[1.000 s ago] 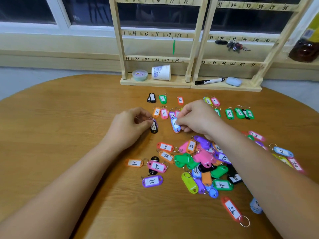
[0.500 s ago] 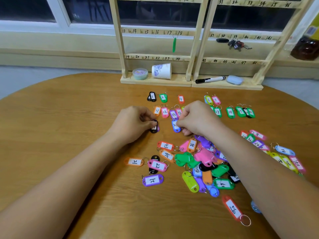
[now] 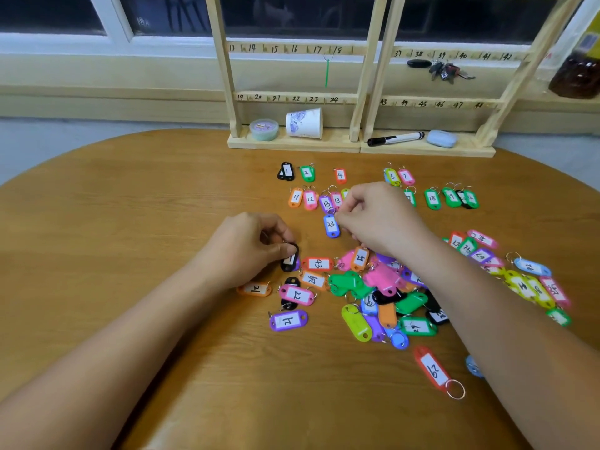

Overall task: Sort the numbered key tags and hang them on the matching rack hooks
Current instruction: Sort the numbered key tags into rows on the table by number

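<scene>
Left hand [image 3: 250, 248] pinches a black key tag [image 3: 290, 260] beside the heap of tags [image 3: 383, 282]; right hand [image 3: 376, 219], fingers curled, sits against the blue 23 tag [image 3: 331, 225], whether gripping it I can't tell

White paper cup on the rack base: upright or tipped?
Tipped. The white paper cup with purple print lies on its side on the wooden rack base, wide rim pointing right.

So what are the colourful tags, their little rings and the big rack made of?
The key tags look like smooth, slightly shiny plastic, judging by their bright, even colours and rounded moulded edges. The rings seem to be thin metal, since they are silvery and glinting. The rack looks like bare pale wood with a matt finish, a faint grain and handwritten numbers.
</scene>
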A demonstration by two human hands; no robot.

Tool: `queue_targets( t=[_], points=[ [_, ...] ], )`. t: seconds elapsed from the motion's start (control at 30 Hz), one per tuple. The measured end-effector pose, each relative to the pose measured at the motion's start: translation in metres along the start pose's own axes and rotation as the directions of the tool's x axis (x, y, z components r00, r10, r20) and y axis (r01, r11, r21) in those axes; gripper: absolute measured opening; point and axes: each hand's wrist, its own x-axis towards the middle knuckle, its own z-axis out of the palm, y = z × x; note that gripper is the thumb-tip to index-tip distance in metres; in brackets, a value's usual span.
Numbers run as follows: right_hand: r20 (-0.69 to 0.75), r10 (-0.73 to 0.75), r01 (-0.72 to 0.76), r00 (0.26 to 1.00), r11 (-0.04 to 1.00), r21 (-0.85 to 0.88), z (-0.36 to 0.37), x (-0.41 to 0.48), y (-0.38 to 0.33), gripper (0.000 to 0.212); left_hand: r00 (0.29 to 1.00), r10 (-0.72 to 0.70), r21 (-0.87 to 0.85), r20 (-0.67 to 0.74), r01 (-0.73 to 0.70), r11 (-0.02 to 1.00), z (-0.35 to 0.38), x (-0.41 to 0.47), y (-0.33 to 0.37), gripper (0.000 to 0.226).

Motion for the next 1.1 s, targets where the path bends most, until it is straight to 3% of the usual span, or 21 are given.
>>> queue_targets(
  t=[0.1,0.33,0.6,0.73,0.97,1.1],
  points=[
    [0.029,-0.093,0.094,0.995,0.995,-0.034,0.003,-0.014,-0.004,0.014,1.0,0.013,-0.023,-0.026,-0.014,1.0,-0.002,-0.003,0.003,0.011],
    [0.32,-0.176,0.226,0.931,0.966,-0.125,0.006,-0.029,-0.003,0.011,0.997,0.013,-0.12,-0.079,-0.022,0.993,-0.014,-0.021,-0.009,0.005],
    [0.338,-0.165,0.228,0.927,0.961,-0.154,0.009,-0.028,-0.002,0.012,0.985,0.102,-0.177,0.138,-0.077,0.981,-0.03,-0.054,-0.026,0.02],
    [0.319,-0.17,0.223,0.932,0.965,-0.138,0.006,-0.031,-0.002,0.012,0.981,0.109,-0.197,0.159,-0.077,0.977,-0.035,-0.057,-0.03,0.014],
    [0.22,-0.315,0.333,0.923,0.942,-0.049,0.014,-0.068,-0.005,0.008,0.982,0.099,-0.087,0.162,-0.086,0.992,-0.038,-0.067,-0.027,0.024],
    [0.244,-0.347,0.379,0.906,0.92,-0.103,0.023,-0.084,-0.006,0.019,0.988,0.094,-0.058,0.122,-0.088,0.994,-0.036,-0.071,-0.024,0.02]
  ],
)
